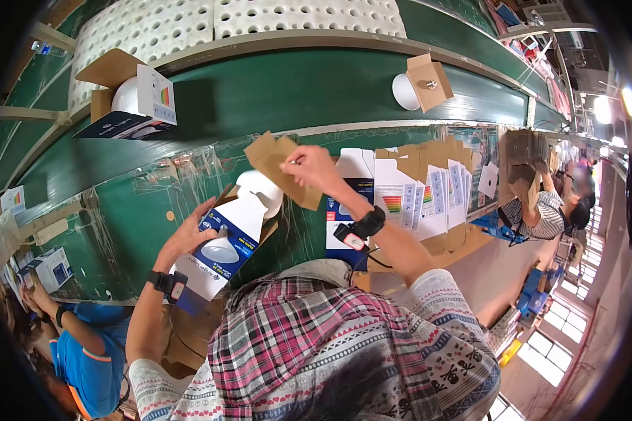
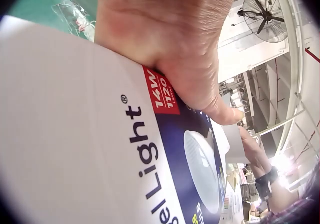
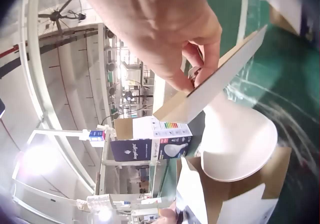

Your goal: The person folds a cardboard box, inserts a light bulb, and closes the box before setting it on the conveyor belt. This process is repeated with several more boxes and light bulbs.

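Observation:
My left hand [image 1: 186, 235] grips the side of a blue and white light bulb box [image 1: 221, 259], thumb across its printed front. The box is tilted, its top flaps open. At its mouth is a white light bulb [image 1: 270, 200], dome toward the box; in the right wrist view the dome [image 3: 240, 146] sits between the raised flaps. A brown cardboard insert [image 1: 277, 158] surrounds the bulb's neck. Above this insert, my right hand [image 1: 314, 168] pinches the bulb's metal base, mostly hidden by the fingers in the right wrist view.
Flattened boxes and inserts [image 1: 428, 196] lie in a row at right. On the green conveyor [image 1: 260, 84] stand an open box with a bulb [image 1: 126, 98] and another bulb in an insert [image 1: 405, 92]. White foam trays [image 1: 309, 17] lie beyond. At left, a person [image 1: 91, 351] handles another box.

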A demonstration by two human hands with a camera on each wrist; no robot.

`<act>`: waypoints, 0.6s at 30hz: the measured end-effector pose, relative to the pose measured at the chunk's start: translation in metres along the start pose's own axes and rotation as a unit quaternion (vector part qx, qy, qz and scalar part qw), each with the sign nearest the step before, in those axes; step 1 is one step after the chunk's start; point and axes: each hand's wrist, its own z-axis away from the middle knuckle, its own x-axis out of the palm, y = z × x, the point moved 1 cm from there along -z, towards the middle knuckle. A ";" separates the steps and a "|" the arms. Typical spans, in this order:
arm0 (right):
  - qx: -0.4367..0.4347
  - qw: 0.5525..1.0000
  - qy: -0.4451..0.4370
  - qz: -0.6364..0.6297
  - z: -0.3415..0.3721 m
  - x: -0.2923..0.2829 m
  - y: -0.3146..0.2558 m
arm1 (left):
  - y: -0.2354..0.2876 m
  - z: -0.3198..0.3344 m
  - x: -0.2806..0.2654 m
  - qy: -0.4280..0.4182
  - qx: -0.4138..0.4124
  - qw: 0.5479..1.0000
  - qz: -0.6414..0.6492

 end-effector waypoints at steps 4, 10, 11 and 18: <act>0.063 0.987 -0.137 -0.058 -0.011 0.028 0.012 | 0.000 0.003 -0.002 0.004 -0.007 1.000 -0.016; 0.106 0.956 -0.231 -0.143 -0.027 0.050 0.045 | 0.005 0.002 -0.003 0.002 -0.013 1.000 0.013; 0.109 0.953 -0.243 -0.144 -0.028 0.049 0.046 | 0.004 0.002 -0.003 0.003 -0.011 1.000 0.011; 0.104 0.938 -0.296 -0.146 -0.036 0.050 0.049 | 0.010 0.002 -0.006 0.002 -0.029 1.000 -0.001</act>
